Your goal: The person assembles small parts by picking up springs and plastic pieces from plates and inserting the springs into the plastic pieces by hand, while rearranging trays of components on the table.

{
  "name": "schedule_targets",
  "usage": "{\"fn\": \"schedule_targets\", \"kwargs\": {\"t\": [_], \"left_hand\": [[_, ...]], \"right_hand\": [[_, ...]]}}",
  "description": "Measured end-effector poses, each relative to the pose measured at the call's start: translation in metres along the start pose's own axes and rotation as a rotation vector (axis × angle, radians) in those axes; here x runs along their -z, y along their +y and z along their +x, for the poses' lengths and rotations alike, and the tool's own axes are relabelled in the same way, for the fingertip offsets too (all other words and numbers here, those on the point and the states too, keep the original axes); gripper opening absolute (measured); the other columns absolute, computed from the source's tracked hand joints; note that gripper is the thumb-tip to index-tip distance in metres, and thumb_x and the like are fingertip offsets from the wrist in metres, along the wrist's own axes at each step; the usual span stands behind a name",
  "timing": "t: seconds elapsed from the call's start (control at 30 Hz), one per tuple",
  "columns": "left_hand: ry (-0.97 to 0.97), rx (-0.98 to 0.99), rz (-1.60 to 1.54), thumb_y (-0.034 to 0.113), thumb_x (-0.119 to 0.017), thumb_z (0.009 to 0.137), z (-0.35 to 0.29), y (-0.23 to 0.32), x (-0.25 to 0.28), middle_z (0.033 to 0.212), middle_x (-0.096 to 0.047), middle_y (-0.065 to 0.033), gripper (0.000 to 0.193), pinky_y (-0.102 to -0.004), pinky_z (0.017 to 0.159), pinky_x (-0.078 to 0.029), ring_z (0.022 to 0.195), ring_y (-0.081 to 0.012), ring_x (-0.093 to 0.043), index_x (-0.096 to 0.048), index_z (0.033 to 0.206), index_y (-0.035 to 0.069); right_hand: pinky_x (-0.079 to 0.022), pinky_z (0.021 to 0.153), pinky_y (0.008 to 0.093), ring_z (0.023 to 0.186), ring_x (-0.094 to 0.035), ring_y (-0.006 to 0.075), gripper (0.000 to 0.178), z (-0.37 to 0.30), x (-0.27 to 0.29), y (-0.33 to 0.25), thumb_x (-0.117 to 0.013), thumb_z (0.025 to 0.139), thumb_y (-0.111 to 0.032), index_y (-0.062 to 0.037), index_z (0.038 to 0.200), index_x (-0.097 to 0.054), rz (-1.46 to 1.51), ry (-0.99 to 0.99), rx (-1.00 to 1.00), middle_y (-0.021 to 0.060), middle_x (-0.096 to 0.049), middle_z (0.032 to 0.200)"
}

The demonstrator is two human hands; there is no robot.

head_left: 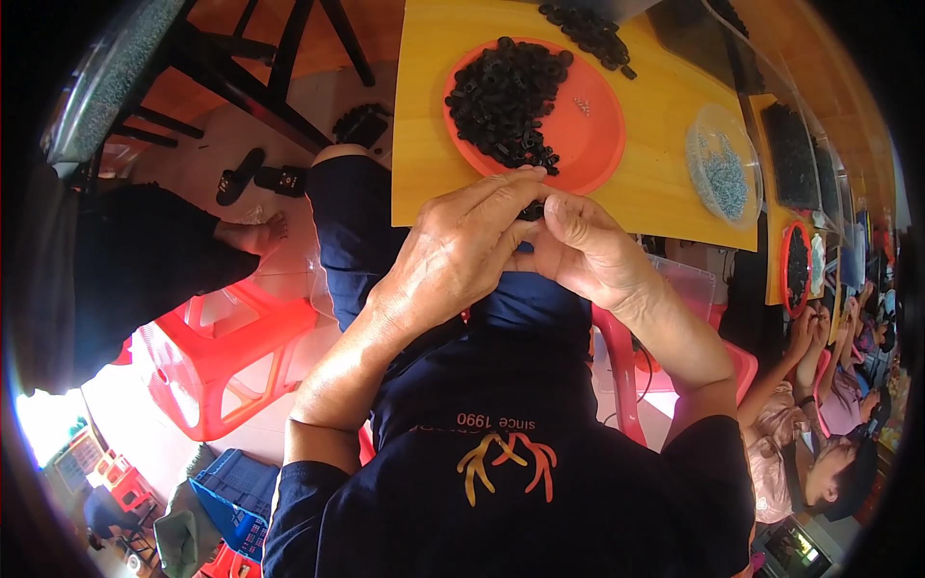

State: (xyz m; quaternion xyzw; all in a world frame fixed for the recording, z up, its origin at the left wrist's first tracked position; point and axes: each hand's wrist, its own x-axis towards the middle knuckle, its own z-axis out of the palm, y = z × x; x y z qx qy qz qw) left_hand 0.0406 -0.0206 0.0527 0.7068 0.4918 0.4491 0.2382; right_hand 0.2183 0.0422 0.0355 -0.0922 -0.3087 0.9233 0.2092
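My left hand (453, 241) and my right hand (590, 246) meet at the near edge of the yellow table. Between their fingertips is a small black part (532, 210), mostly covered by the fingers; its exact shape is hidden. Fingers of both hands are bent closed around it. Just beyond them lies a red round plate (599, 144) with a heap of small black tube-like parts (506, 91) on its left side. A few tiny silvery pieces (582, 106) rest on the bare part of the plate.
A clear round tub (696, 159) of small silvery pieces stands at the table's right. More black parts (593, 37) lie at the far edge. Left are a red stool (231, 352), sandals (241, 178) and a blue crate (231, 496). Other people (790, 433) sit along the right.
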Motion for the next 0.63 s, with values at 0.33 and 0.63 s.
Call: {"fn": "schedule_targets", "kwargs": {"t": [0.33, 0.63], "left_hand": [[0.006, 0.072, -0.074, 0.007, -0.076, 0.083, 0.002, 0.003, 0.014, 0.143, -0.052, -0.0208, 0.061, -0.0397, 0.100, -0.050, 0.125, -0.0368, -0.057, -0.051, 0.138, 0.000], [0.110, 0.264, -0.207, -0.002, -0.063, 0.091, -0.013, -0.023, 0.016, 0.142, -0.054, -0.0157, 0.051, -0.0353, 0.097, -0.052, 0.125, -0.0273, -0.059, -0.051, 0.140, 0.002]], "right_hand": [[-0.054, 0.086, 0.0296, 0.098, -0.062, 0.0112, 0.034, 0.004, -0.019, -0.039, -0.063, 0.099, -0.028, -0.0043, 0.123, -0.060, -0.313, 0.245, -0.070, 0.0028, -0.063, 0.103], [-0.056, 0.070, 0.0248, 0.075, -0.063, 0.0084, 0.041, 0.092, 0.018, -0.248, -0.075, 0.090, -0.028, -0.0032, 0.121, -0.065, -0.917, 0.373, 0.258, -0.0024, -0.065, 0.088]]}}
